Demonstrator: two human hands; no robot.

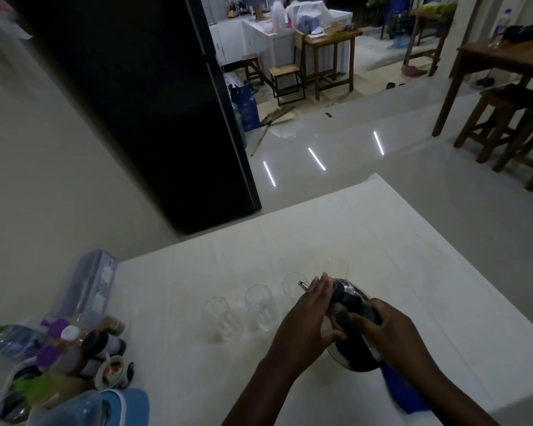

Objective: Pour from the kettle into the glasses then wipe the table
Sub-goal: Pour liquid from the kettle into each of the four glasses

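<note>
From the head camera, a white table (413,272) fills the lower part of the view, with four clear glasses in a slanted row across its middle. The kettle (353,305), dark with a shiny metal body, is held tilted above the table, its spout (302,285) reaching over the third glass (291,285), while the farthest glass (336,267) stands just behind the kettle. The two nearer glasses (257,305) and (216,318) stand to the left, apart from the kettle. The right hand (391,330) has its fingers wrapped around the kettle's handle. The left hand (308,315) rests flat against the kettle's side and lid, fingers extended. A blue cloth (403,392) shows under the right forearm. Bottles (74,342) crowd the table's left corner.
</note>
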